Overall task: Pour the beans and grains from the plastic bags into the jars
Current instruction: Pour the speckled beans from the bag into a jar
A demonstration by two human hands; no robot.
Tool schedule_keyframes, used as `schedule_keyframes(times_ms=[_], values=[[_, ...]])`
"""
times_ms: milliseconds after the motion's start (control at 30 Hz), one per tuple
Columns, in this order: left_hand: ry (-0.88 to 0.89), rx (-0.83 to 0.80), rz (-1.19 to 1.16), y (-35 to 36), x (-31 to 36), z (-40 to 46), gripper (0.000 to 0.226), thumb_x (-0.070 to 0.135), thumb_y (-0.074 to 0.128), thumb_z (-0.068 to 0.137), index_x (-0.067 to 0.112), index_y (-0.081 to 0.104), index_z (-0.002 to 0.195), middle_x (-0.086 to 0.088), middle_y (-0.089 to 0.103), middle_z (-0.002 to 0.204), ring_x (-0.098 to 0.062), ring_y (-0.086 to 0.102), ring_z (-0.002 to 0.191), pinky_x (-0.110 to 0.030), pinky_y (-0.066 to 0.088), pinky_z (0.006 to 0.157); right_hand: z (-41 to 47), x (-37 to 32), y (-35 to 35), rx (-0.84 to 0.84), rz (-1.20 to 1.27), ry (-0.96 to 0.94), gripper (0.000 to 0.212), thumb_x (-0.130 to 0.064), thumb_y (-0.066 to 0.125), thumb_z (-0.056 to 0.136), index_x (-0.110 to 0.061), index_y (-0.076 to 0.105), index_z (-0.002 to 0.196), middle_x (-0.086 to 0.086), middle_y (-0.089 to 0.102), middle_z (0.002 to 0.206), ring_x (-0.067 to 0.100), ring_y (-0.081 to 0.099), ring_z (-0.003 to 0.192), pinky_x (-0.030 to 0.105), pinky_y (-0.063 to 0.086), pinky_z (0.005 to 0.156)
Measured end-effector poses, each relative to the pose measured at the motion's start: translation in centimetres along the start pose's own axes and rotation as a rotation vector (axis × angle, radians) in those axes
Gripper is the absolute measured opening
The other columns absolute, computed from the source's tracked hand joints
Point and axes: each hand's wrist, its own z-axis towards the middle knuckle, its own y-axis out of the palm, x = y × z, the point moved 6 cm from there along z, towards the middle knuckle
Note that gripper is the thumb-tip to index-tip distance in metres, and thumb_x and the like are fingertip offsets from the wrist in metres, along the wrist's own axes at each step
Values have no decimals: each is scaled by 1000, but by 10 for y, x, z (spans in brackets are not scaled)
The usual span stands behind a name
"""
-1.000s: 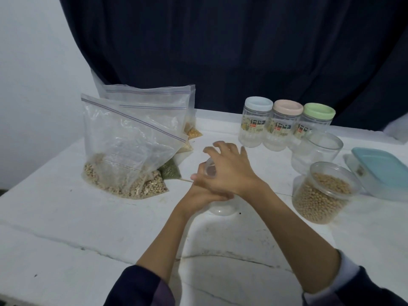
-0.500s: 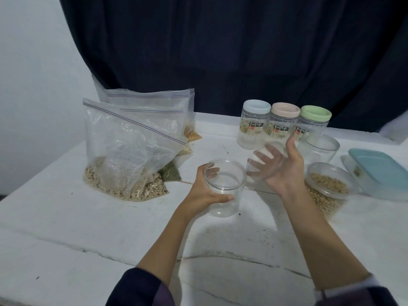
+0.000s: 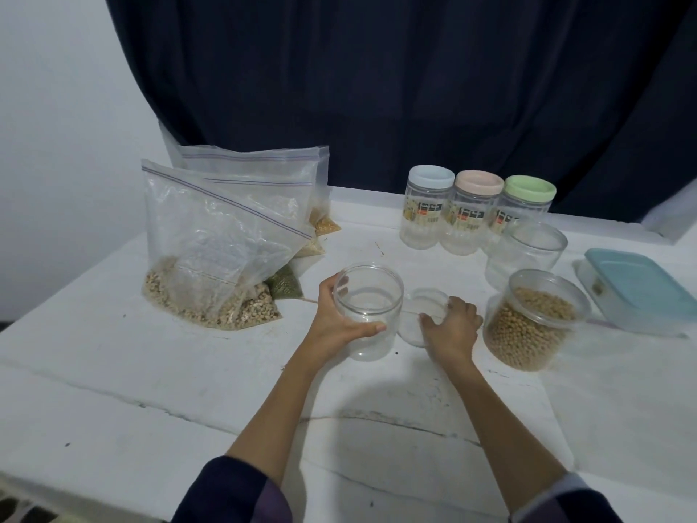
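While my left hand (image 3: 336, 326) grips the empty clear plastic jar (image 3: 369, 310) mid-tabletop, my right hand (image 3: 451, 328) holds its round clear lid (image 3: 421, 315) at the tabletop beside it, leaving the front zip bag of pale beans (image 3: 211, 251) to fetch next, I judge.

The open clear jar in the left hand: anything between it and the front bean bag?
Nothing visible. The open clear plastic jar and the large zip bag of pale beans are separated only by bare white table; the clear lid lies on the other side.

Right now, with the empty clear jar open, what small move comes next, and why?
Probably let the right hand release the clear round lid onto the white table and reach for a bag: the left hand steadies the empty clear plastic jar, ready for pouring.
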Motion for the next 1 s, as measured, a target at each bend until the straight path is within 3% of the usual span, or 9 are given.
schedule_keyframes(times_ms=[133, 200, 333, 400, 533, 633, 733, 867, 1000], values=[[-31, 65, 24, 0, 0, -8, 105, 19, 90, 59, 35, 25, 139, 2, 37, 140, -11, 37, 130, -15, 35, 97, -6, 2, 7, -88, -232, -84, 53, -25, 64, 90, -6, 45, 136, 17, 42, 137, 34, 35, 128, 39, 29, 104], [-51, 55, 52, 0, 2, -9, 112, 19, 88, 62, 30, 16, 147, 1, 30, 148, -12, 31, 136, -20, 31, 104, -5, -3, 5, -83, -308, -111, 49, -27, 62, 91, -7, 47, 134, 16, 44, 136, 33, 37, 127, 38, 29, 104], [-31, 87, 173, -8, 12, -17, 126, 57, 78, 55, 21, 4, 151, 5, 8, 153, -10, 16, 139, -31, 22, 114, 6, -29, -14, -47, -156, -145, 37, -27, 55, 96, -9, 54, 128, 14, 45, 135, 32, 37, 127, 40, 30, 104], [25, 211, 94, -20, 24, -22, 103, 58, 67, 69, 18, 15, 147, 3, 19, 146, -11, 29, 130, -26, 32, 107, 15, -48, -29, -8, 31, -195, 23, -18, 51, 97, -7, 63, 114, 16, 52, 127, 33, 40, 123, 38, 34, 98], [93, 489, 3, -56, 51, -23, 37, 23, 54, 96, 10, 42, 128, -1, 49, 116, -9, 51, 101, -12, 43, 82, 16, -94, -47, -4, 264, -342, 18, 0, 49, 93, -5, 67, 93, 18, 60, 113, 34, 47, 115, 31, 36, 91], [61, 579, -9, -85, 63, -9, 25, 17, 52, 97, 8, 49, 119, -3, 55, 106, -19, 57, 100, -26, 48, 87, 4, -142, -43, -51, 288, -434, 20, -4, 47, 95, -5, 67, 94, 13, 61, 111, 28, 45, 116, 21, 29, 85], [31, 583, -16, -110, 69, 8, 16, 14, 50, 96, 12, 50, 112, -10, 59, 106, -23, 61, 93, -41, 49, 90, -8, -192, -27, -86, 238, -532, 21, -8, 46, 97, -5, 66, 99, 10, 59, 117, 26, 41, 119, 27, 32, 92], [-7, 538, 14, -140, 69, 23, 12, 14, 48, 97, 10, 49, 108, -15, 59, 109, -15, 59, 75, -37, 48, 80, -20, -249, 10, -164, 177, -615, 21, -12, 46, 97, -3, 65, 101, 10, 56, 120, 26, 38, 119, 37, 36, 97], [-58, 464, 45, -170, 59, 36, 8, 17, 46, 99, 11, 48, 104, -13, 59, 105, -16, 59, 74, -27, 47, 67, -27, -294, 60, -276, 98, -644, 18, -16, 48, 97, -7, 61, 107, 9, 53, 126, 26, 38, 124, 41, 35, 103]])
